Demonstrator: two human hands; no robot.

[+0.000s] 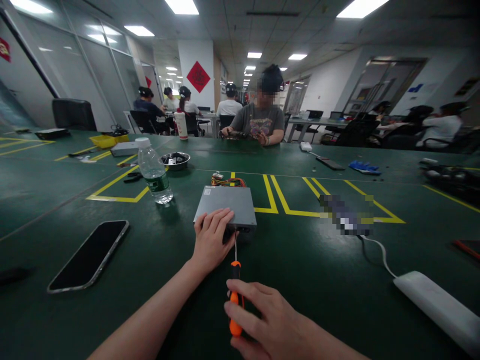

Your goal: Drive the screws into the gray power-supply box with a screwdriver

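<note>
A grey metal computer power supply [232,199] lies on the green table in front of me, its bundle of coloured cables [228,181] at the far side. My left hand [213,235] grips its near left corner, fingers over the top and thumb low at the near face. An orange and black screwdriver [235,297] is held by its handle in my right hand [262,317], thumb and fingers around it. The screwdriver's shaft points away from me, and its tip meets the near face of the power supply. The screw, if any, is too small to make out.
A smartphone [90,256] and a water bottle [154,175] stand left, near a metal bowl [176,160] of small parts. To the right are a blurred-out device [347,215] with a cable and a white power bank [438,307]. Across the table sits a person [258,120].
</note>
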